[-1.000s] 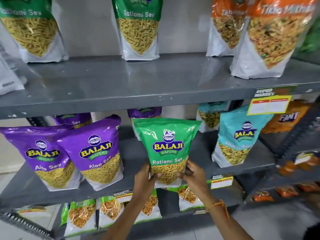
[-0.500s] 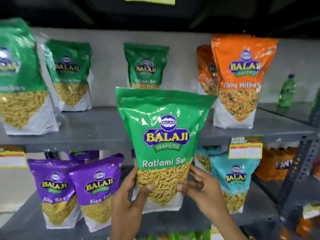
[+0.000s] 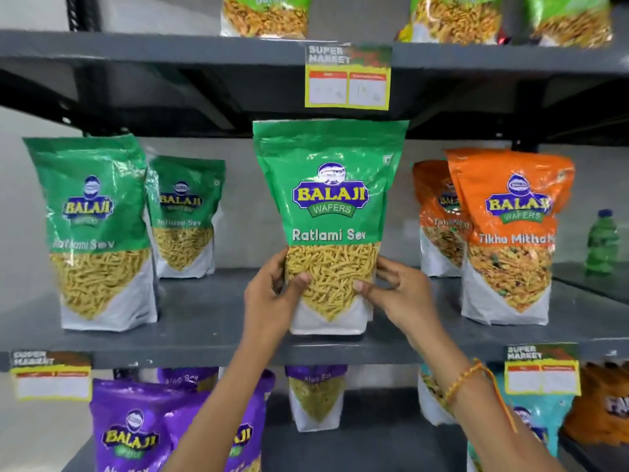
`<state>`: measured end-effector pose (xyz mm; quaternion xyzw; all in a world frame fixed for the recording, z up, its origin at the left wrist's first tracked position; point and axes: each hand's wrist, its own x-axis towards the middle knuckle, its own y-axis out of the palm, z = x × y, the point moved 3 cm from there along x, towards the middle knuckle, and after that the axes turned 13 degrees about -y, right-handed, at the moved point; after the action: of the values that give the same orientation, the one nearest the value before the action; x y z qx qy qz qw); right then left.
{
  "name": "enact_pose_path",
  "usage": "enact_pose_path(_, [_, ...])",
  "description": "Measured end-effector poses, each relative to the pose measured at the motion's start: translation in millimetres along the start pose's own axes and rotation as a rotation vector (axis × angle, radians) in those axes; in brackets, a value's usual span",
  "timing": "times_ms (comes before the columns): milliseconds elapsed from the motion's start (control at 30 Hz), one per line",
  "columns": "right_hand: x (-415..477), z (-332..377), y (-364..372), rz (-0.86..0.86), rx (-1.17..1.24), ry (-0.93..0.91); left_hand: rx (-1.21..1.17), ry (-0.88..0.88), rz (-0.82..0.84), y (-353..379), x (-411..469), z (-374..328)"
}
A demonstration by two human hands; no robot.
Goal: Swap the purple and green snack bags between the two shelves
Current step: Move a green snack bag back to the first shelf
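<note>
Left hand (image 3: pixel 272 294): grips the lower left edge of the green Ratlami Sev bag (image 3: pixel 329 219), thumb pressed on its clear window.
Right hand (image 3: pixel 400 294): pinches the lower right edge, thumb in front, fingers behind.
Held bag: upright, its base at the front of the middle shelf (image 3: pixel 211 321); whether it bears weight there cannot be told.
Purple Aloo Sev bags (image 3: pixel 136 434): on the shelf below, near its front edge.
Risk: if released so near the front lip, the bag probably tips forward off the shelf; pushed back carelessly, it may nudge the orange Tikha Mitha bag (image 3: pixel 510 233).
Writing: "BALAJI WAFERS", "Ratlami Sev", "Tikha Mitha"; shelf tag (image 3: pixel 347 78) reads "SUPER MARKET".
Far row: further green Ratlami Sev bags (image 3: pixel 92 226) stand at left.
</note>
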<state>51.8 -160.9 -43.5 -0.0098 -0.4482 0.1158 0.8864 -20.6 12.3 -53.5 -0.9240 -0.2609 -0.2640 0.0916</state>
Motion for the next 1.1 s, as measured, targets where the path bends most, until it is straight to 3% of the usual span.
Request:
enact_pose_path(267, [17.0,-41.4,11.6,-0.007,-0.091,0.108,0.071,-0.155,0.170,8.0,48.7,29.1])
enact_pose_path(433, [20.5,-54.4,-1.7,0.073,-0.028,0.311,0.257,-0.240,0.263,-2.3,53.7,50.3])
enact_pose_path(600, [17.0,-52.2,1.0,0.235,-0.077,0.253,0.306,-0.344,0.348,-1.9,48.9,61.9])
enact_pose_path(833, [13.3,-61.5,1.2,0.221,-0.006,0.277,0.424,-0.316,0.309,-3.3,44.3,55.0])
enact_pose_path(1100, [8.2,-59.4,4.6,0.181,-0.102,0.223,0.425,-0.323,0.261,-1.5,37.3,50.9])
